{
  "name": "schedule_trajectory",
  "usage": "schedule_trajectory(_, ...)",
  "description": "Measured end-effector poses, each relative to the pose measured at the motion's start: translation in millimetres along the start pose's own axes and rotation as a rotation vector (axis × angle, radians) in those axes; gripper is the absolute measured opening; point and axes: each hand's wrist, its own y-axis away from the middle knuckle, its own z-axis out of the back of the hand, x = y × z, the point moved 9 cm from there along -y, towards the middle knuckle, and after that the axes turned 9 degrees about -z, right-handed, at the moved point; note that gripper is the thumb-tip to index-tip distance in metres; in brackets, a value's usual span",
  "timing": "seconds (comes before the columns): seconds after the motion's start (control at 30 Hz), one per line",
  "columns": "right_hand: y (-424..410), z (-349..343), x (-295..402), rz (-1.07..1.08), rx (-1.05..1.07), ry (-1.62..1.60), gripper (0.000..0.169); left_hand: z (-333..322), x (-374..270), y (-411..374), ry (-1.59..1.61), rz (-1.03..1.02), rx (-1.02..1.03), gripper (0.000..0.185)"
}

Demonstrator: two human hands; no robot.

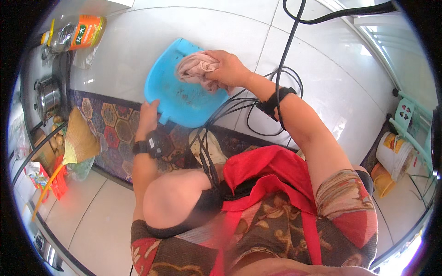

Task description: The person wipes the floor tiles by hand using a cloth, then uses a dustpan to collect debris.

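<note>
A blue plastic dustpan [165, 79] with dark specks of dirt inside lies tilted over the white tiled floor, partly above the edge of a patterned mat. My left hand [148, 115] is at its lower left rim, beside the short stub of its handle; how firmly the fingers grip is partly hidden. A crumpled pinkish cloth [197, 67] is bunched in my right hand [229, 69], over the dustpan's upper right part. The cloth hides some of the pan's inside.
Black cables [288, 51] loop over my right forearm and run across the floor. The patterned mat [115, 124] lies beneath my foot. To the left are a broom [81, 138], potatoes [58, 139], a steel pot [48, 98] and an oil bottle [79, 32]. At right stands a white bucket [393, 151].
</note>
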Motion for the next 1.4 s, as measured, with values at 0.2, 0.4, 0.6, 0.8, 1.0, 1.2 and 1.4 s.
schedule_trajectory(0.2, 8, 113, 6, -0.119, -0.272, -0.132, 0.047, 27, 0, 2, 0.061, -0.028, -0.085, 0.028)
schedule_trajectory(0.4, -15, 216, -71, -0.248, -0.725, 0.617, 0.042, 60, 10, 8, 0.076, 0.006, -0.135, 0.031)
schedule_trajectory(0.6, -76, 98, -35, -0.017, -0.595, 0.722, 0.035, 53, 11, -1, 0.064, 0.042, -0.147, 0.031)
schedule_trajectory(0.8, -58, -71, 28, 0.121, 0.233, 0.666, 0.049, 64, 19, -8, 0.023, 0.088, -0.150, 0.028)
schedule_trajectory(1.0, 0, 7, 68, 0.458, 0.019, 0.319, 0.053, 60, 10, 2, 0.021, -0.057, -0.064, 0.026)
schedule_trajectory(1.2, 42, 219, -36, -0.264, -0.504, 0.261, 0.059, 126, 31, -14, -0.265, -0.144, -0.134, 0.027)
schedule_trajectory(1.4, 114, 284, -173, -0.646, -0.712, 1.206, 0.049, 81, 2, -5, 0.113, -0.125, -0.196, 0.026)
